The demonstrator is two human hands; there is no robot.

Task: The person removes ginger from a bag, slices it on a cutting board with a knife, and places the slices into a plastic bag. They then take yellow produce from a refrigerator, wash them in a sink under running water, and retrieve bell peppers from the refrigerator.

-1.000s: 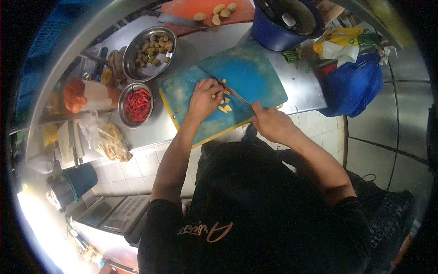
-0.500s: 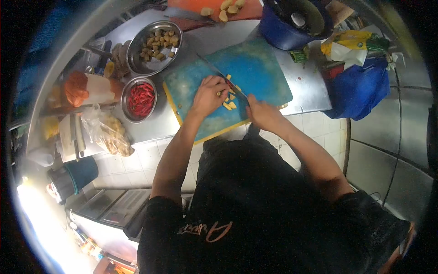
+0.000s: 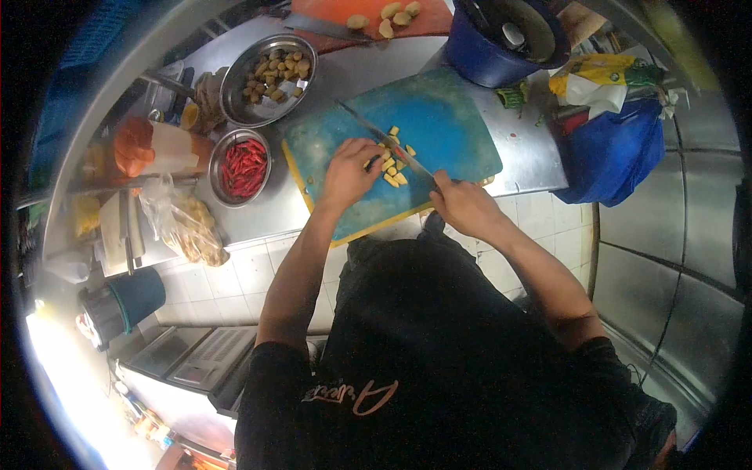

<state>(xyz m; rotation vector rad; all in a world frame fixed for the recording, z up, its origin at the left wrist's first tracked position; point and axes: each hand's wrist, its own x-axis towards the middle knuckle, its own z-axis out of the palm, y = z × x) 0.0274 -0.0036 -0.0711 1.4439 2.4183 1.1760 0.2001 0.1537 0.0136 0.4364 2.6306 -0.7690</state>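
Note:
My right hand (image 3: 466, 207) is closed round the handle of a long knife (image 3: 419, 168), whose blade points away to the upper left over the blue cutting board (image 3: 458, 117). On the blade's left, my left hand (image 3: 350, 174) has its fingers curled, with a pale yellow piece at the fingertips. Several pale yellow chopped pieces (image 3: 395, 178), which look like a root vegetable, lie on the board beside the blade, some between the two hands. Where exactly the left fingertips press is partly hidden.
Left of the board stand a metal bowl of brownish chunks (image 3: 225, 92) and a smaller bowl of red chillies (image 3: 244, 168). A plastic bag (image 3: 184, 223) lies nearer. Beyond are an orange board (image 3: 435, 23) with peeled pieces, another knife (image 3: 325, 28) and a blue tub (image 3: 482, 66).
The knife and right hand have moved slightly right and nearer my body. My left hand has shifted a little left, and more cut pieces show beside the blade.

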